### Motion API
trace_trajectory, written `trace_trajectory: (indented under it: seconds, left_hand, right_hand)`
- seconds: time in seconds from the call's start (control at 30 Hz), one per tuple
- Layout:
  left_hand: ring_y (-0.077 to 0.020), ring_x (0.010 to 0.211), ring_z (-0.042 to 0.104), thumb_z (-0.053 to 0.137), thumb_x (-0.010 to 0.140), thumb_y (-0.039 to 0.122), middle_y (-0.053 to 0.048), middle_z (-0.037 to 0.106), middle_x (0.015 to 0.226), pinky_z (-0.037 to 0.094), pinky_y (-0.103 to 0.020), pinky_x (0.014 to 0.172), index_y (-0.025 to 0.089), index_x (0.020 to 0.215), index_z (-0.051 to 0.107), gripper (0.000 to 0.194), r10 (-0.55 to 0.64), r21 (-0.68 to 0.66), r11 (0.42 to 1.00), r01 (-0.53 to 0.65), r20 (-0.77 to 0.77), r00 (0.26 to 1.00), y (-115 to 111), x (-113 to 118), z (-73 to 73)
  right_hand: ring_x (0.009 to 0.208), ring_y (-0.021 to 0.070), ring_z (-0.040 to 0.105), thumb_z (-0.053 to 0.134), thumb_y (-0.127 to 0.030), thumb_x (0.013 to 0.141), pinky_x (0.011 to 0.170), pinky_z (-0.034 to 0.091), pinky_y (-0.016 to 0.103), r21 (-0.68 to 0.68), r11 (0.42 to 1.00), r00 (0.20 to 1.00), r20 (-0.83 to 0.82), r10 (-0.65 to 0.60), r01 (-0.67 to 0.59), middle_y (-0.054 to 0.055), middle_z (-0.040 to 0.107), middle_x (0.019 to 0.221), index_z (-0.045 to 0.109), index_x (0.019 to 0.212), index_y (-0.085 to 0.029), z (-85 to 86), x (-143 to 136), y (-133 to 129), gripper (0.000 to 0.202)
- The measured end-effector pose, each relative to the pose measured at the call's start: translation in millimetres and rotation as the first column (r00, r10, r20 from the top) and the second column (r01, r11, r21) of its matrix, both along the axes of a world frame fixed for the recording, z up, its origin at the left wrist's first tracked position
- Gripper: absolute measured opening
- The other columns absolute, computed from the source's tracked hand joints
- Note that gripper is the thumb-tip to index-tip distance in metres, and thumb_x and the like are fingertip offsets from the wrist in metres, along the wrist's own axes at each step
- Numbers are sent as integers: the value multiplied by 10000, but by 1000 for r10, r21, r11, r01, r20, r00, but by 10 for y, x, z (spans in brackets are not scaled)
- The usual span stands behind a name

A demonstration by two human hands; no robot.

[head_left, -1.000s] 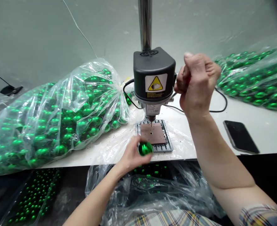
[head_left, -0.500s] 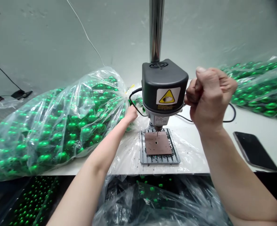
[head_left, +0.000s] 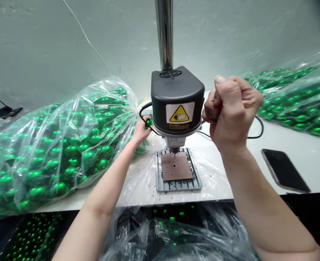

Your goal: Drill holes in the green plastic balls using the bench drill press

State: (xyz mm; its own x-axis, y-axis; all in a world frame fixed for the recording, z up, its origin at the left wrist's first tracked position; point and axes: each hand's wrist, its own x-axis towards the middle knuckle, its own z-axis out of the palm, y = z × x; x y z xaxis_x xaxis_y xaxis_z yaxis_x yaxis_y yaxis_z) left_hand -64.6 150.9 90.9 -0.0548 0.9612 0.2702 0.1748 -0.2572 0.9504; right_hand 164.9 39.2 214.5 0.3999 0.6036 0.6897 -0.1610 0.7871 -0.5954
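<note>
My left hand (head_left: pixel 142 129) is closed around a green ball (head_left: pixel 148 124), just left of the drill press (head_left: pixel 177 98) and beside its black cable. My right hand (head_left: pixel 233 108) is a fist at the right side of the drill head; what its fingers wrap round is hidden. Under the drill bit (head_left: pixel 175 156) lies a brown square board (head_left: pixel 177 173) with a small hole. The board sits on a grey slotted base plate (head_left: pixel 160 185) strewn with dark chips. The bit's tip stands above the board.
A big clear bag of green balls (head_left: pixel 67 145) lies at the left, another bag (head_left: pixel 298 98) at the back right. A phone (head_left: pixel 285 169) lies right of my right forearm. Clear plastic and green balls show below the table's front edge.
The view has shifted, so the drill press appears further left. My left hand has come slightly towards me, and a green ball now shows in it. My right fist keeps its place by the drill head.
</note>
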Motion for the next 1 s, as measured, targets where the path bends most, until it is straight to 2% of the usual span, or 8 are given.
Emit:
trace_trajectory:
  seconds: [0.1,0.2,0.23,0.3,0.4,0.57,0.77,1.0]
  left_hand:
    - [-153,862,610,755,703,223,-28,667,969,512,-249,772,206,1101,652,412,-4,-93,996,13,94,996,-486,-212,42]
    - [-144,779,618,725,748,347,-20,649,973,514,-260,684,239,1162,611,442,-9,-281,951,131,398,917,-953,-325,91]
    - [-149,774,623,726,754,388,-24,647,982,512,-266,665,243,1166,603,454,-4,-322,929,182,482,876,-1084,-329,97]
    - [-145,753,616,758,742,418,-24,643,966,491,-256,631,242,1155,599,476,10,-370,898,237,557,831,-1296,-284,83]
    - [-122,703,589,823,685,349,-13,640,910,460,-232,592,213,1100,611,485,18,-405,881,245,545,838,-1500,-126,7]
    - [-143,675,610,768,689,350,-46,679,872,443,-237,550,166,918,603,337,11,-482,814,324,571,821,-1636,166,-152]
    - [-136,734,632,739,734,339,-52,698,945,469,-215,562,167,1038,659,359,-10,-502,801,326,533,846,-1623,394,-251]
    - [-107,557,592,739,778,488,-3,666,889,429,-217,489,257,1150,560,473,-42,-506,799,327,495,868,-1553,472,-309]
  right_hand:
    - [336,66,273,674,-256,864,302,181,260,7,1000,1000,-1,0,0,-64,309,448,396,522,-224,0,1,9,442]
    - [335,71,259,656,-223,877,305,182,272,22,1000,1000,2,0,0,-58,310,447,402,514,-223,0,8,6,444]
    - [336,72,255,647,-215,882,309,185,275,23,1000,1000,2,2,-2,-57,312,445,399,513,-223,1,9,2,445]
    - [342,73,253,639,-212,885,316,188,279,9,1000,1000,-1,8,-8,-56,322,439,390,516,-226,6,10,-9,445]
    - [351,72,255,661,-254,879,319,180,281,-7,1000,1000,-4,5,-5,-60,331,437,383,525,-233,16,-1,-16,451]
    - [333,66,222,746,-463,832,296,128,287,33,999,999,-33,17,-16,-75,317,431,357,548,-249,8,-10,55,527]
    - [373,69,222,587,-649,907,324,187,271,-46,997,994,97,-50,55,-66,307,452,285,596,-250,-3,20,98,589]
    - [376,72,235,557,-759,852,318,181,272,-35,999,993,109,-36,40,-71,270,472,262,607,-260,8,20,94,629]
